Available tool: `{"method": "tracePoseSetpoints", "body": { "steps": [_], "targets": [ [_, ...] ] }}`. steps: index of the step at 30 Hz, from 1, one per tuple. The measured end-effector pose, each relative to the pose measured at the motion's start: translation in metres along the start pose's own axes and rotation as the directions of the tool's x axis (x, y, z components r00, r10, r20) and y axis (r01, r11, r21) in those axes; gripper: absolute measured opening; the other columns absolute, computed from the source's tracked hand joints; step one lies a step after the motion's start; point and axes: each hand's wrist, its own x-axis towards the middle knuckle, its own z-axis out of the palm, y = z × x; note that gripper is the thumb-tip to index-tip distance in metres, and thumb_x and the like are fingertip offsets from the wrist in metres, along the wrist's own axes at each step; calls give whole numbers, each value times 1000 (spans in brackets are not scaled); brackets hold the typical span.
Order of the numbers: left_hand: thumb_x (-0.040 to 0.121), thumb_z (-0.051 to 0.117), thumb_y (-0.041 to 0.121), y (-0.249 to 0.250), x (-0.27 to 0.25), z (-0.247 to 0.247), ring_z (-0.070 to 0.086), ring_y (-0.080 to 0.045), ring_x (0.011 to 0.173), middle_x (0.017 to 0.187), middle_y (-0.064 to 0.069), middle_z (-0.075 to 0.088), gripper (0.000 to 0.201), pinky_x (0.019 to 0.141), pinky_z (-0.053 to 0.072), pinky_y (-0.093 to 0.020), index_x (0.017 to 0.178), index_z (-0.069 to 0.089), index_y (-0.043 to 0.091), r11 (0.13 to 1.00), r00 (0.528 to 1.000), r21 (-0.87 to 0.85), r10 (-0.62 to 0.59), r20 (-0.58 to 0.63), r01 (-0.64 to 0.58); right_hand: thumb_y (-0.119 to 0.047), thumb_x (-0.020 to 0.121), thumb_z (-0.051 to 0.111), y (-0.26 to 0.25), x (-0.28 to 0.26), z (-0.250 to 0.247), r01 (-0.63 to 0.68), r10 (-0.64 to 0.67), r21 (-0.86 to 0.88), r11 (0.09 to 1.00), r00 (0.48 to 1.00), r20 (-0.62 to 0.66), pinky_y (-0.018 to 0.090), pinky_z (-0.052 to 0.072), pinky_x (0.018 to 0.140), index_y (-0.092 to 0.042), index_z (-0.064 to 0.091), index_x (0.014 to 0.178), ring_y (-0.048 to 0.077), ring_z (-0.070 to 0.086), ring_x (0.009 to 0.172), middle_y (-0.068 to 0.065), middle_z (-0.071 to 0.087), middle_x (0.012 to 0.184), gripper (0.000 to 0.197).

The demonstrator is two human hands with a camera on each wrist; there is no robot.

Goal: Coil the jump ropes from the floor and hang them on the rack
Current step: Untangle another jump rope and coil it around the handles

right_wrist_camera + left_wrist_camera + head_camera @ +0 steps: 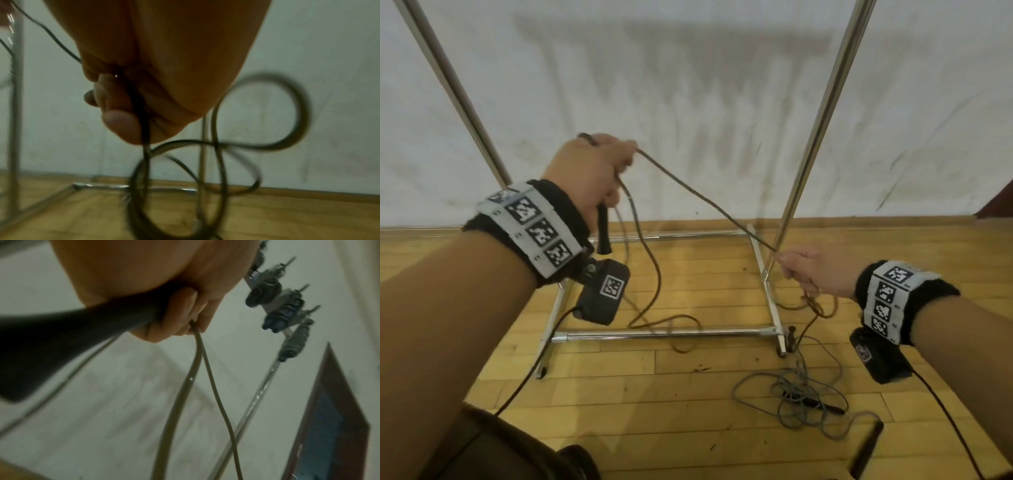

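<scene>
My left hand (599,168) is raised before the rack and grips the black handle (604,233) of a brown jump rope (709,202) along with a hanging loop of it. In the left wrist view the handle (61,340) crosses the palm and two strands of rope (203,369) drop from the curled fingers (174,318). The cord runs taut down to my right hand (808,270), which pinches it by the right upright. Below that hand the rope (222,142) curls in loose loops down to the floor. A grey jump rope (798,394) lies tangled on the floor.
The metal rack (664,332) has two slanted uprights and a rectangular base on the wooden floor against a white wall. Several coiled ropes (267,292) hang on its top bar in the left wrist view. A black handle (866,448) lies at the lower right.
</scene>
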Motion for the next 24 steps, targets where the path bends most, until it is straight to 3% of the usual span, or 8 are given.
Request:
{"method": "tracePoseSetpoints", "body": {
  "steps": [3,6,8,11,14,16,19,24],
  "targets": [
    [102,67,25,4,13,-25,35,-5,39,68,5,51,29,36,29,-19,76,58,19,994,976,16,-103,-191,108,-54,105,31,44,-4,2,-128,143,-228,965,988,50,29,49,63,-18,61,84,8,48,49,-7,52,57,52],
    [102,69,29,-9,12,-41,43,-10,47,85,2,69,16,43,38,-23,92,69,17,930,980,329,-117,-161,165,-48,106,33,57,-1,3,-178,204,-307,935,978,53,30,50,64,-20,60,82,11,54,59,-6,55,65,46],
    [101,69,34,-20,4,-37,50,-12,48,92,0,75,13,46,44,-25,109,73,26,822,994,558,-100,-47,109,-47,107,33,41,5,3,-147,165,-299,943,986,34,30,48,62,-19,62,83,13,53,59,-5,55,66,47],
    [101,67,38,-24,-14,-10,54,-10,46,72,7,74,21,47,49,-26,121,73,41,738,978,672,-86,189,-64,-50,106,33,-7,10,-2,-41,39,-259,965,999,-11,26,44,57,-23,65,84,2,50,49,-11,56,57,47],
    [103,65,37,-21,-37,21,55,-2,43,59,36,63,25,45,46,-17,125,68,48,727,897,638,-70,437,-254,-47,104,40,-52,7,-4,124,-125,-82,989,992,-2,27,40,55,-21,68,79,2,46,44,-15,51,49,46],
    [104,64,38,-18,-54,38,58,0,44,60,41,61,28,46,47,-15,128,64,51,715,811,611,-106,575,-340,-45,104,45,-74,1,-3,213,-213,76,974,977,-11,27,38,49,-18,69,78,10,44,48,-11,47,51,44],
    [105,60,42,-15,-65,51,58,-4,47,67,19,72,13,48,48,-23,109,72,41,744,716,563,-166,678,-361,-37,104,49,-92,-6,-2,242,-240,267,933,970,-42,30,32,47,-14,67,75,19,37,52,-5,42,55,42],
    [105,59,43,-10,-56,48,50,-9,44,53,12,56,35,49,43,-19,76,69,27,790,811,509,-24,584,-343,-33,108,45,-87,-9,0,267,-284,403,875,959,-19,32,27,49,-12,60,81,15,32,50,-4,37,57,37]
  ]
}}
